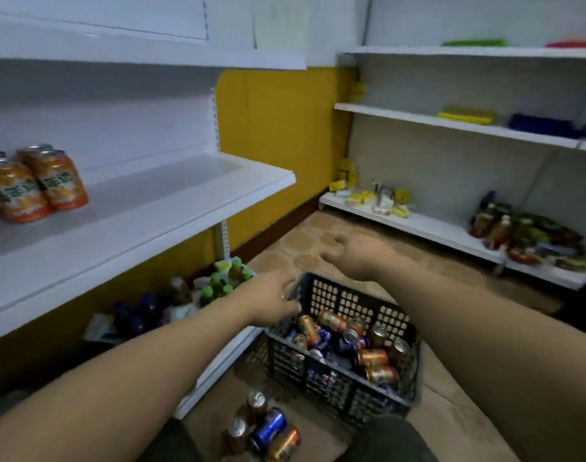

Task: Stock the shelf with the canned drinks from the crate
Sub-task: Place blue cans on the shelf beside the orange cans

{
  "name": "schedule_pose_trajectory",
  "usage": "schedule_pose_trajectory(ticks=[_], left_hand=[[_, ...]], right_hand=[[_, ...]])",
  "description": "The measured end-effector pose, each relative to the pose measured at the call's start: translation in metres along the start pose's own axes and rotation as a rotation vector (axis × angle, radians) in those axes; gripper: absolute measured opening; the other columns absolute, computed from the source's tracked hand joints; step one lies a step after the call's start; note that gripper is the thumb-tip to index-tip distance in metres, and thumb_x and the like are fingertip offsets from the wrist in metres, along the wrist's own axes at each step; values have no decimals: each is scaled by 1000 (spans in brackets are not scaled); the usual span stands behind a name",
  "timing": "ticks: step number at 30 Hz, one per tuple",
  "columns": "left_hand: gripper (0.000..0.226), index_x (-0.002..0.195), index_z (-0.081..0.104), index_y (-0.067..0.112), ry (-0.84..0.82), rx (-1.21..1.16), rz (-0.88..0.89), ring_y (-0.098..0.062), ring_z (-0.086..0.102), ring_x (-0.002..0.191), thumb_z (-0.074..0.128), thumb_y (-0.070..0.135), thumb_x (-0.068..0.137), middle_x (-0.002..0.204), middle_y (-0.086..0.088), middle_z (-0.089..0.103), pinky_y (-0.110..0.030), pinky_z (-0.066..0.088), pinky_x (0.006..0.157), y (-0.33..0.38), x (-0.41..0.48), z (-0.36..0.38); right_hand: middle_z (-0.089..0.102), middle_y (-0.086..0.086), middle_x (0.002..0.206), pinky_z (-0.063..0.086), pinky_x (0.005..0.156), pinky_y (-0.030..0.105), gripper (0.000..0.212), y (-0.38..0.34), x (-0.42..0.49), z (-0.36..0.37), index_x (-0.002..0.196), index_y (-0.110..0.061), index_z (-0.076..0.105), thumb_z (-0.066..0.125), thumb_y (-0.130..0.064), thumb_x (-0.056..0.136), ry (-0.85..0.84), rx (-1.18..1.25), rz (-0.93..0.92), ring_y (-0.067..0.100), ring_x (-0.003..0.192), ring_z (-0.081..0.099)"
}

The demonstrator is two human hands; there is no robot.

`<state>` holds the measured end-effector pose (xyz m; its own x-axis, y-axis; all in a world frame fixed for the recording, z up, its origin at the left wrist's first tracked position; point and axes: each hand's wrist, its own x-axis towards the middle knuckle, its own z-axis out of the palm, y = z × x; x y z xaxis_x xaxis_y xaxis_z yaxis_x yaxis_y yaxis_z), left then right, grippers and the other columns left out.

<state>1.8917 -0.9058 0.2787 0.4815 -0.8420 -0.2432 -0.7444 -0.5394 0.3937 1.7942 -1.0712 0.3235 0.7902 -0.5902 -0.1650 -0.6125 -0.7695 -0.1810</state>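
Head view. My left hand reaches to the left rim of the black crate on the floor. Blur hides whether its fingers grip the rim or only touch it. My right hand hovers above the crate's far edge, fingers loosely spread and holding nothing. Orange and blue canned drinks lie jumbled inside the crate. Two orange cans stand on the white shelf at left. Four loose cans sit on the floor just before the crate.
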Motion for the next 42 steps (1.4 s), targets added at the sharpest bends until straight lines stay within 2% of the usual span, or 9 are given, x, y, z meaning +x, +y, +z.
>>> schedule_pose_trajectory(ticks=[5,9,16,21,27,30,35,38,42], left_hand=[[71,149,28,22,-166,24,111,-22,36,136,59,45,90,155,0,30,-35,36,108,37,59,58],[69,147,33,22,-286,21,136,-22,42,131,61,45,88,150,-2,38,-33,38,105,45,109,106],[70,147,32,27,-493,-35,42,-24,40,134,57,53,87,150,-3,40,-38,38,108,31,205,202],[68,146,35,21,-547,-83,-106,-23,54,118,59,47,89,138,-6,52,-34,46,97,3,284,251],[61,142,42,21,-688,-1,-173,-17,52,111,61,43,89,140,-3,48,-24,43,88,-44,345,306],[61,139,44,27,-723,53,-157,-21,51,116,65,43,84,138,-3,46,-31,45,97,-67,359,331],[69,141,41,25,-818,78,-165,-23,48,121,66,49,81,143,-5,43,-38,44,101,-96,369,359],[74,146,35,25,-818,36,-190,-24,44,126,65,49,83,149,-7,36,-37,42,103,-102,374,365],[71,144,38,25,-784,-18,-218,-24,51,117,64,48,83,141,-8,46,-39,45,99,-110,375,364]], right_hand=[[32,4,156,32,112,42,75,97,2,44,153,-24,25,37,-67,92,-45,120,271,28,140,35],[44,10,148,39,106,39,72,156,15,86,147,-17,36,38,-65,93,-95,158,399,29,130,44],[47,14,143,39,99,33,68,235,80,174,145,-12,39,35,-60,97,-260,229,475,29,127,47],[46,14,145,40,101,36,67,271,144,252,146,-16,37,40,-60,95,-373,328,511,30,126,48],[48,13,142,41,92,35,62,268,216,359,143,-15,40,44,-55,96,-481,494,516,29,122,49],[46,13,144,42,91,34,66,255,243,417,145,-14,36,48,-54,95,-542,560,521,30,123,49],[37,16,151,45,93,35,82,223,264,497,154,-17,14,61,-43,92,-626,720,571,32,125,49],[42,17,146,44,90,35,79,210,270,522,148,-13,25,68,-41,87,-611,731,624,34,125,49],[48,15,137,44,79,35,68,211,275,515,136,-9,36,74,-33,85,-529,740,688,32,119,52]])
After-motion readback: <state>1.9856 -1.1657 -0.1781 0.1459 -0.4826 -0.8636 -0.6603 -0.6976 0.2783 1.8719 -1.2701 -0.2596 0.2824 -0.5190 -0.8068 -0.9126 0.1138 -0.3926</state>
